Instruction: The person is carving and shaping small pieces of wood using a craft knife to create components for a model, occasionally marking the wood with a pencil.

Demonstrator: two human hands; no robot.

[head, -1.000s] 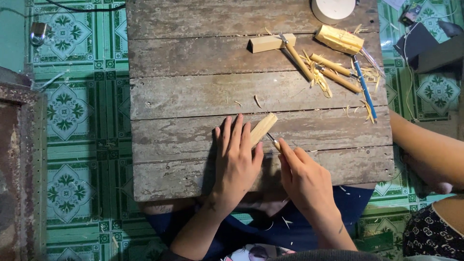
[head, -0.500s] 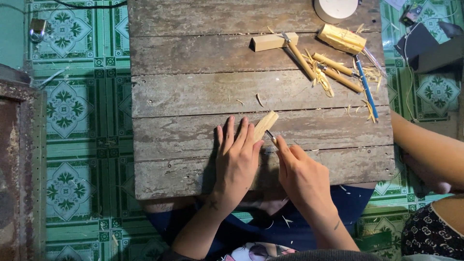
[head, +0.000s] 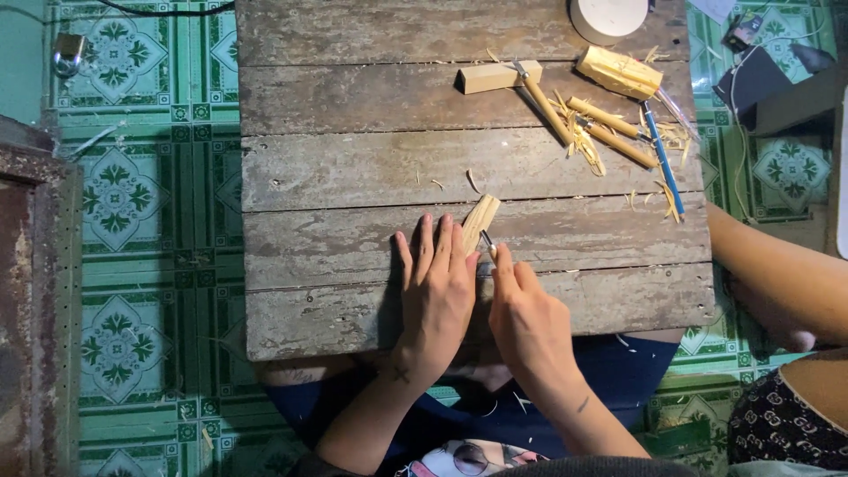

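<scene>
Working at a weathered plank table (head: pixel 353 168) set over green patterned floor tiles (head: pixel 132 221), we press our left hand (head: pixel 439 296) flat, fingers spread, pinning a small pale wooden stick (head: pixel 481 221) near the front edge. Our right hand (head: pixel 527 322) is closed around a small carving blade (head: pixel 488 244), its tip touching the stick's lower end. Farther back lie a wooden block (head: pixel 486 78), carved sticks (head: pixel 609 128), a blue pen (head: pixel 662 159) and scattered shavings (head: pixel 583 146).
</scene>
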